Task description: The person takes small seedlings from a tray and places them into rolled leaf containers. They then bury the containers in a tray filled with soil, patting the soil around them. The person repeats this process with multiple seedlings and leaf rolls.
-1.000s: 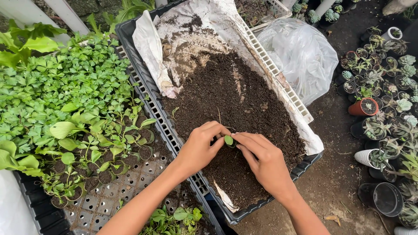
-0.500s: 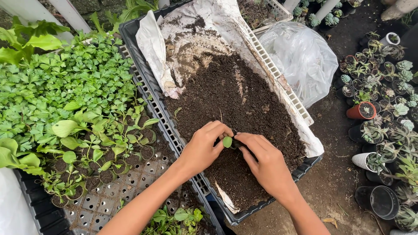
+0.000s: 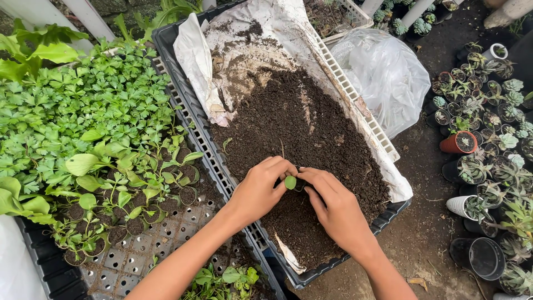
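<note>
1. Left hand (image 3: pixel 256 189) and right hand (image 3: pixel 335 206) meet over the potting soil (image 3: pixel 300 133) in the black crate (image 3: pixel 177 83).
2. Both pinch a small seedling (image 3: pixel 290 181) between their fingertips, leaf upright.
3. Seedling tray (image 3: pixel 139 250) lies just left; potted succulents (image 3: pixel 483 111) stand well right.

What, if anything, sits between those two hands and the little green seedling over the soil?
Nothing visible does. The left hand and the right hand both close directly around the seedling, fingertips touching it, above the dark soil in the black tray.
</note>
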